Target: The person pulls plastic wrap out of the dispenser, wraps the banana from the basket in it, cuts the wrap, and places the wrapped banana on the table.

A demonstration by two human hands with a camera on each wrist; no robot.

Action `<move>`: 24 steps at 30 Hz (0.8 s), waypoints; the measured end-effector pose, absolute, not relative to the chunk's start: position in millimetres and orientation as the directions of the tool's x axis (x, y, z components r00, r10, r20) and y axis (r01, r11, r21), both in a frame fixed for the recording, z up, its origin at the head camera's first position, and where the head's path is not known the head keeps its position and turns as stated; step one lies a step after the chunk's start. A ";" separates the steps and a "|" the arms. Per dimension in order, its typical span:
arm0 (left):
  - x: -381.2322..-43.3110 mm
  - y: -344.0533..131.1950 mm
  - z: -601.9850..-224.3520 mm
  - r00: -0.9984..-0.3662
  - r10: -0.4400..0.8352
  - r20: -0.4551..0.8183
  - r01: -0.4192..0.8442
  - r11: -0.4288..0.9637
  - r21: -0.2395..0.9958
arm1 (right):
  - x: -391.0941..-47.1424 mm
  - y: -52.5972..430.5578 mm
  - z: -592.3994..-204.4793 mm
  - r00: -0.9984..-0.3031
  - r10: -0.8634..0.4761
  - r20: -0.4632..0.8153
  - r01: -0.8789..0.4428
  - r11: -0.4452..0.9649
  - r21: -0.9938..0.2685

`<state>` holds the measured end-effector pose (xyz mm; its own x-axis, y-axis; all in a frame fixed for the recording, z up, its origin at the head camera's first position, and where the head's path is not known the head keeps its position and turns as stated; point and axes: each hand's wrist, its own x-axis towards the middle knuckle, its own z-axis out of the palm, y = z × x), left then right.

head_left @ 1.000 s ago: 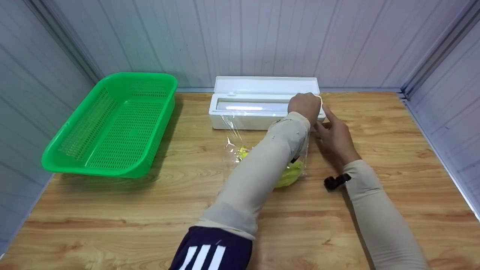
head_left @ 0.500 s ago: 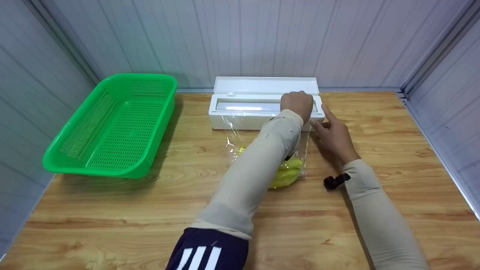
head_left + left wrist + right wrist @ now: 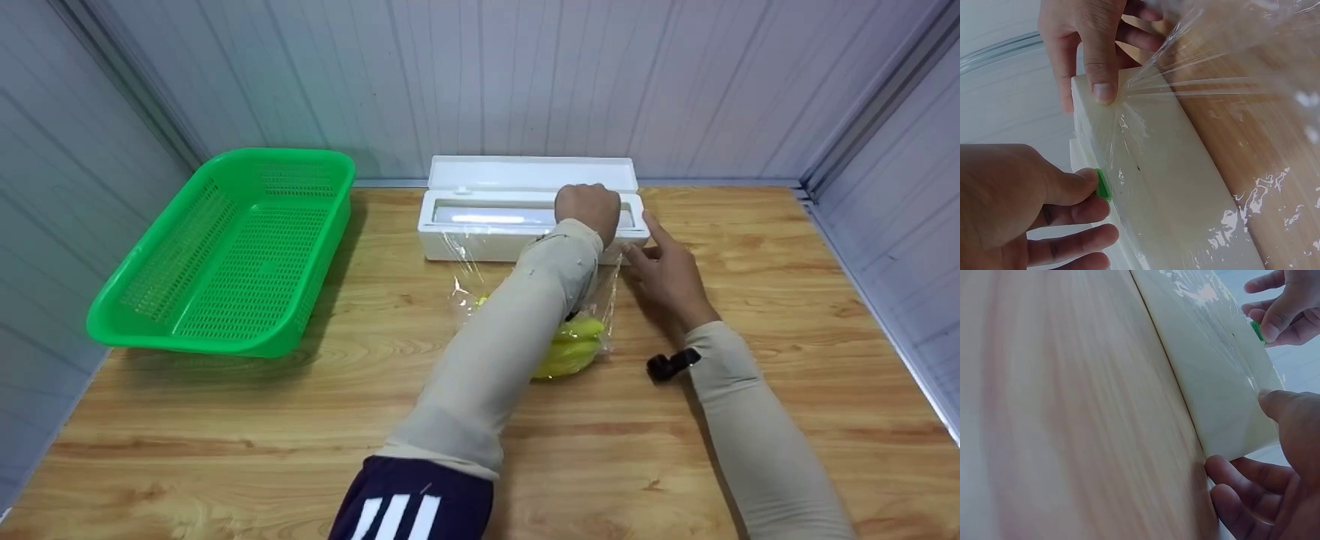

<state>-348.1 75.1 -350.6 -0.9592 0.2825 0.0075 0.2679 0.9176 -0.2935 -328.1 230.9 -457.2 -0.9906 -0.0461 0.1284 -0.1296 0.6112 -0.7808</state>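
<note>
A white cling film box [image 3: 480, 246] stands at the back with its lid raised. My left hand [image 3: 587, 210] pinches a small green slide cutter [image 3: 1103, 185] at the box's edge between thumb and forefinger. At the right end, my right hand [image 3: 671, 279] grips the box, its thumb pressing on the film [image 3: 1129, 101], which gathers into creases there. The clear film stretches forward from the box over yellow fruit [image 3: 574, 352] that looks like a bunch of bananas. My left forearm hides part of the fruit and the box front.
A green perforated basket [image 3: 292, 315] stands on the left of the wooden table [image 3: 630, 457]. Pale panel walls [image 3: 525, 82] rise behind and at both sides. A black wrist camera [image 3: 664, 366] sticks out from my right wrist.
My left hand has slid left along the box from near its right end, slowing in the last half second. My right hand has stayed at the box's right end.
</note>
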 end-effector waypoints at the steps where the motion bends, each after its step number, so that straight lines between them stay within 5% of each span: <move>1: -348.4 74.4 -350.8 -0.959 0.283 0.005 0.269 0.915 -0.303 | -327.9 230.5 -457.2 -0.990 -0.047 0.131 -0.132 0.613 -0.779; 24: -346.1 36.6 -347.5 -0.961 0.276 0.018 0.263 0.933 -0.247 | -327.4 229.6 -457.1 -0.987 -0.046 0.153 -0.149 0.607 -0.781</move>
<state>-346.1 36.6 -347.5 -0.9611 0.2757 0.0183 0.2628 0.9326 -0.2472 -327.4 229.6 -457.1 -0.9871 -0.0461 0.1532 -0.1495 0.6066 -0.7808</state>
